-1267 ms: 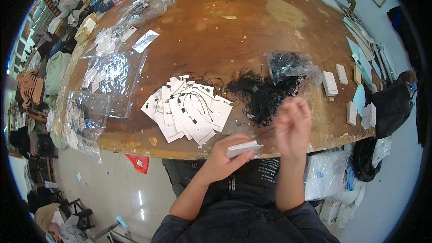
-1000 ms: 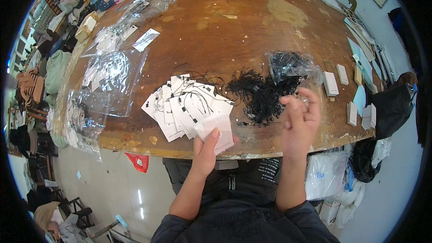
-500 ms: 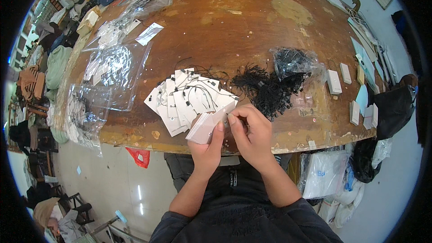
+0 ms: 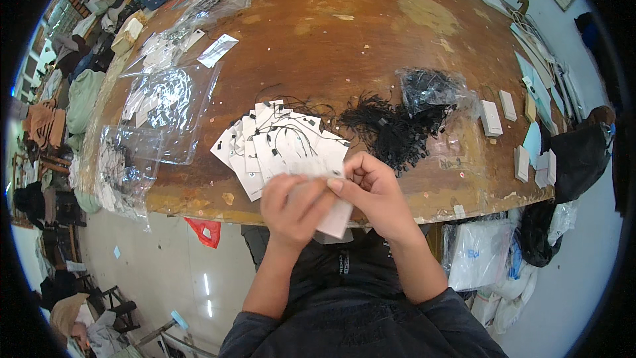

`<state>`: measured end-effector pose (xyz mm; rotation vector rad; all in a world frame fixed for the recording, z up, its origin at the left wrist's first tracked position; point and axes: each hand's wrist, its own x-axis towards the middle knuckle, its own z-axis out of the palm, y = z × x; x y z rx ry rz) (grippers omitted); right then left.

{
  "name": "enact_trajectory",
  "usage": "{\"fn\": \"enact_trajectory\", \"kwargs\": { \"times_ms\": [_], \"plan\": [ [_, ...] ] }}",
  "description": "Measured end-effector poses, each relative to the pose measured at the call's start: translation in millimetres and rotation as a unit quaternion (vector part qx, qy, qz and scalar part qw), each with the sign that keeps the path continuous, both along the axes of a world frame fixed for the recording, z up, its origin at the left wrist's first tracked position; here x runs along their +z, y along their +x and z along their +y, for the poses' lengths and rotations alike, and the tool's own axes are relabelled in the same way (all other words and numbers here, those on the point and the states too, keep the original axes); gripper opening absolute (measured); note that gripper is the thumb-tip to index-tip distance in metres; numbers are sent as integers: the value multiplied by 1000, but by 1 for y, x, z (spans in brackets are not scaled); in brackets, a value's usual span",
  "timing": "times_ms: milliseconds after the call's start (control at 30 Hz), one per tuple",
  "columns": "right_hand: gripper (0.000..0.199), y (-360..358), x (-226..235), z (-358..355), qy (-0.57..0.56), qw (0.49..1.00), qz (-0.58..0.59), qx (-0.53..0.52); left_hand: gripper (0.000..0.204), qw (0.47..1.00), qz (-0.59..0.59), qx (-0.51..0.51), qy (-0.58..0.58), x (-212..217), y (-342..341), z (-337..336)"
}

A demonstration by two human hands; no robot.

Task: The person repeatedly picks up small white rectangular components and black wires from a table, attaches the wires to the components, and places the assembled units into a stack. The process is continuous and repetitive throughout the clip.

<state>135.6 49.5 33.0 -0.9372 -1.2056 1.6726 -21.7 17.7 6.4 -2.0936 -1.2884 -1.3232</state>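
Note:
White cardboard hang tags [image 4: 336,217] are held low in front of me, just past the table's near edge. My right hand [image 4: 381,199] pinches them, its thumb pressed on top and its fingers curled behind. Against their left side lies my left hand [image 4: 291,209], fingers bent and smeared by motion, so its grip is unclear. Just beyond both hands spreads a fanned pile of white tags [image 4: 268,149] with black strings looped over them. To the right of that pile rests a bundle of black tag strings [image 4: 384,129].
A clear plastic bag [image 4: 434,93] of black strings adjoins the bundle. Small white tag stacks [image 4: 490,119] stand at the right. Clear bags [image 4: 175,103] with white tags cover the left of the brown wooden table [image 4: 318,46]. Plastic-wrapped packs [image 4: 474,258] sit below the right edge.
My left hand has turned over and moved across the tags, its fingers now bent over them. The tags have shifted right and now point downward, under my right thumb.

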Motion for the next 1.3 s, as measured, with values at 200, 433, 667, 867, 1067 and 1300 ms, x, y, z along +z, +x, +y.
{"fn": "enact_trajectory", "kwargs": {
  "times_ms": [200, 433, 667, 867, 1067, 1300],
  "plan": [
    [13, 40, 8, 42, 217, 890, -258, -306, 19, 956, -243, -27, -162, -3, -6, -2],
    [23, 45, -10, 19, 475, 758, -447, -17, 33, 736, -669, 76, -68, 3, -57, 31],
    [18, 39, -9, 32, 463, 823, -324, -61, 22, 730, -649, -135, -169, -4, -16, -5],
    [20, 24, 1, 20, 396, 896, -192, -62, 24, 457, -709, -304, -442, -7, 41, -17],
    [8, 45, -8, 9, 341, 883, -320, 37, 30, 491, -778, -260, -294, -4, 30, -12],
    [10, 83, -23, 22, 273, 931, -240, -13, 29, 535, -784, -198, -245, 2, 18, -3]
  ]
}}
